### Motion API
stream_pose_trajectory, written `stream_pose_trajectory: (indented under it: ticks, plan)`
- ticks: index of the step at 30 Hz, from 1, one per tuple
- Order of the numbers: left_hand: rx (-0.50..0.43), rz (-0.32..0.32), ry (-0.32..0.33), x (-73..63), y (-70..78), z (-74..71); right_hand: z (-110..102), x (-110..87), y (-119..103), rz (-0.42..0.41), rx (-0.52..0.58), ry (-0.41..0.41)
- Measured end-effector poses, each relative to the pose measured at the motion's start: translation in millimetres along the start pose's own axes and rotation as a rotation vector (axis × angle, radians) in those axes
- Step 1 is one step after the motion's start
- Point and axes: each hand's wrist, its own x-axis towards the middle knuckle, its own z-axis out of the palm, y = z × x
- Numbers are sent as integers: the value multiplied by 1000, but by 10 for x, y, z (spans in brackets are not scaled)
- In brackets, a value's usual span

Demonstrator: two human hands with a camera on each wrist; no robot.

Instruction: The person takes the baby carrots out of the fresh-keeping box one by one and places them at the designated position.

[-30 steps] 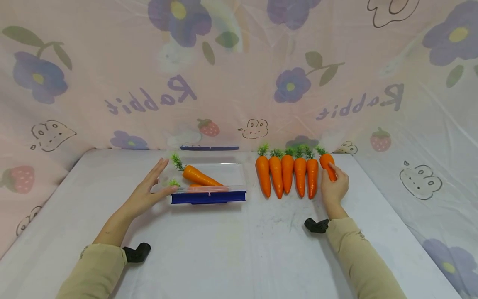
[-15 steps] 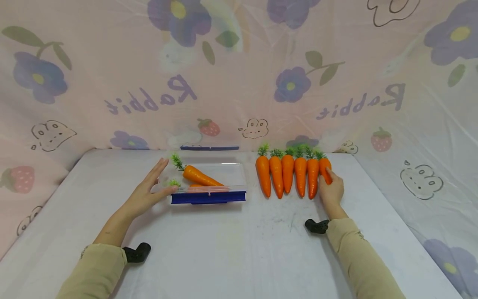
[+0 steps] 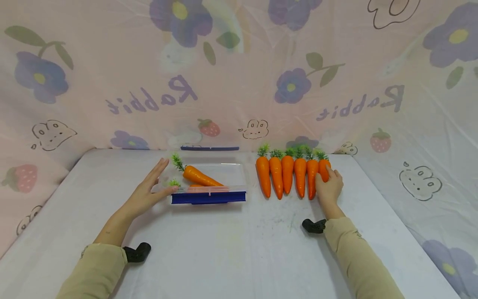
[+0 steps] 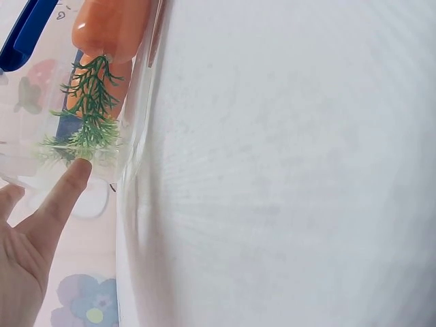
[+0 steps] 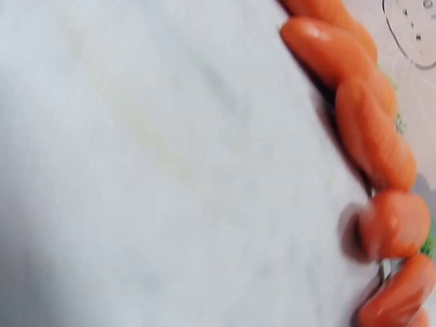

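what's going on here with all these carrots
A person's right hand pinches the rightmost toy carrot in a row of six on the white tabletop. The left hand, fingers extended, is at the left end of a clear plastic box with a blue flap. At least two more toy carrots lie inside it.

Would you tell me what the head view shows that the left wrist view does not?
Only the head view: the right hand gripping the end carrot in a row of six, and beige sleeves.
Only the left wrist view: the boxed carrots seen from their leafy ends.
Both: the left hand, those carrots, their clear box, table and patterned cloth.
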Motion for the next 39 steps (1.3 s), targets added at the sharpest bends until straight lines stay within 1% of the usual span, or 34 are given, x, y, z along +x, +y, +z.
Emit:
stream_pose_trajectory:
  ticks: [7,17,25,33,39]
  plan:
    - [-3,-1,-4,2,7,1,87,-12,-132,-178,57,56]
    - [-15,-13,-17,4,30,-12,194,-86,-320,-299,144,65]
    - [-3,-17,-16,-3,26,-11,245,-218,-498,-309,180,0]
    - [-7,-12,-12,-12,48,-12,310,-281,-660,-354,218,-45]
    - [-13,-19,-13,-13,40,-7,343,-369,-799,-357,219,-118]
